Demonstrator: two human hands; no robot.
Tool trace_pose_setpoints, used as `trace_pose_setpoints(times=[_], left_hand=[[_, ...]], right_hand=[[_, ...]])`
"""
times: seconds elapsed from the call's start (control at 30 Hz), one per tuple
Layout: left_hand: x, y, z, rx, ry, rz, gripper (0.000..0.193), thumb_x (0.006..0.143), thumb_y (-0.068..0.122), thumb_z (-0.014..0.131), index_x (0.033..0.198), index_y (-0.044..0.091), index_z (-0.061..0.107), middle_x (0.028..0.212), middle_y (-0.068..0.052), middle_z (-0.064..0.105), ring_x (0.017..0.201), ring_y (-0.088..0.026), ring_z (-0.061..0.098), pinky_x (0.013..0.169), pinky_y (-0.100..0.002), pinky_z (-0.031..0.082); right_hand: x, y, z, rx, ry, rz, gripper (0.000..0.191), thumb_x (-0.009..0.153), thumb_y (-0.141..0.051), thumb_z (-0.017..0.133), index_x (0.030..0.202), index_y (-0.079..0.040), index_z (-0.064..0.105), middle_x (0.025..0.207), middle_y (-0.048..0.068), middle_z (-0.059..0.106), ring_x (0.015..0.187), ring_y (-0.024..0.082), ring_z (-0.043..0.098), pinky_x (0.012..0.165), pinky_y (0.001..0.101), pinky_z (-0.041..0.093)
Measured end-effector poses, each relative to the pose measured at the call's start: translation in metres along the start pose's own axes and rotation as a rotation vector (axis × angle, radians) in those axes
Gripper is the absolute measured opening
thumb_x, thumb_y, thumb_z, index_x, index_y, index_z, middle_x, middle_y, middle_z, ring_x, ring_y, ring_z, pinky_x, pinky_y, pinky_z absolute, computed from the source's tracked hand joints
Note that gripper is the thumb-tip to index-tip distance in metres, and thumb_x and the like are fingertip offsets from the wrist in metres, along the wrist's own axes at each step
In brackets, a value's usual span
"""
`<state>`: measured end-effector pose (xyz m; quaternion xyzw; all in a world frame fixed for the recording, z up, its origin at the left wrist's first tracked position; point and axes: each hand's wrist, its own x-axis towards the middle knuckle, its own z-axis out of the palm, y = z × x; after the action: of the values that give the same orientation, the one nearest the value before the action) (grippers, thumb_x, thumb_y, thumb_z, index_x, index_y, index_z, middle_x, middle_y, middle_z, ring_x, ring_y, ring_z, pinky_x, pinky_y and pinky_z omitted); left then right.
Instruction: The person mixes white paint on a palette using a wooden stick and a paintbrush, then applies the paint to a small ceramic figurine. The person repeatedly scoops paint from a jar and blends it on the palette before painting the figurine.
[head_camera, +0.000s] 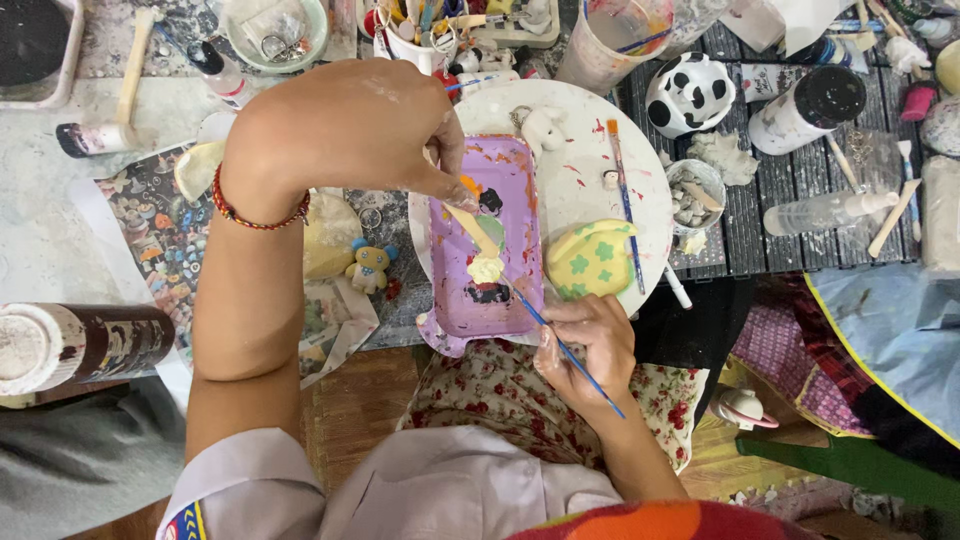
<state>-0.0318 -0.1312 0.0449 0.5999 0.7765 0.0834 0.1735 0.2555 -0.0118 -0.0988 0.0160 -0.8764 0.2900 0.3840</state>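
Observation:
A purple rectangular tray (510, 170) with a small painted figure and a blob of pale yellow paint lies on a round white palette board (580, 120). My left hand (350, 130) reaches over the tray and pinches a flat wooden stick (472, 222) that dips into the yellow paint. My right hand (585, 345), below the tray, holds a thin blue paintbrush (565, 350) whose tip points at the paint blob. A yellow piece with green flower shapes (592, 260) rests beside the tray on the board.
A black-and-white cow-shaped pot (688, 95), a cup of brushes (420, 30), a plastic cup (612, 40), bottles and a small bowl of stones (692, 195) crowd the table. A small blue-and-yellow figurine (370, 265) lies left of the tray. A dark cylinder (80, 345) lies at the left.

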Motion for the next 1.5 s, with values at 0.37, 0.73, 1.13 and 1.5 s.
trace_pose_setpoints(times=[0.37,0.73,1.13,1.5], left_hand=[[0.001,-0.001,0.0,0.031,0.013,0.03,0.03,0.079,0.038,0.077,0.094,0.013,0.082,0.072,-0.016,0.072,0.071,-0.036,0.07,0.066,-0.047,0.055],[0.0,-0.003,0.002,0.056,0.087,0.028,0.036,0.081,0.047,0.077,0.093,0.014,0.082,0.072,-0.015,0.071,0.071,-0.036,0.069,0.066,-0.048,0.053],[0.008,-0.001,0.009,-0.008,0.434,0.123,0.028,0.102,0.036,0.066,0.097,0.009,0.074,0.073,-0.015,0.069,0.072,-0.038,0.067,0.065,-0.05,0.051],[0.06,0.011,0.014,0.056,0.932,0.294,0.008,0.103,0.016,0.065,0.1,0.009,0.068,0.087,-0.01,0.07,0.077,-0.033,0.069,0.062,-0.046,0.05]], right_hand=[[0.003,-0.001,-0.001,0.002,0.033,-0.034,0.027,0.085,0.003,0.076,0.095,-0.004,0.052,0.096,0.016,0.072,0.078,0.03,0.067,0.073,0.0396,0.052],[0.009,-0.005,-0.004,0.01,-0.115,0.089,0.028,0.084,-0.001,0.079,0.095,-0.006,0.054,0.093,0.014,0.072,0.072,0.026,0.062,0.068,0.0382,0.042],[0.015,-0.009,-0.007,0.011,-0.155,0.106,0.027,0.083,-0.002,0.078,0.094,-0.007,0.054,0.093,0.013,0.072,0.074,0.027,0.063,0.07,0.039,0.043],[0.021,-0.008,-0.024,0.052,-0.108,0.114,0.027,0.083,-0.004,0.077,0.096,-0.008,0.054,0.095,0.011,0.071,0.078,0.028,0.062,0.073,0.0391,0.047]])
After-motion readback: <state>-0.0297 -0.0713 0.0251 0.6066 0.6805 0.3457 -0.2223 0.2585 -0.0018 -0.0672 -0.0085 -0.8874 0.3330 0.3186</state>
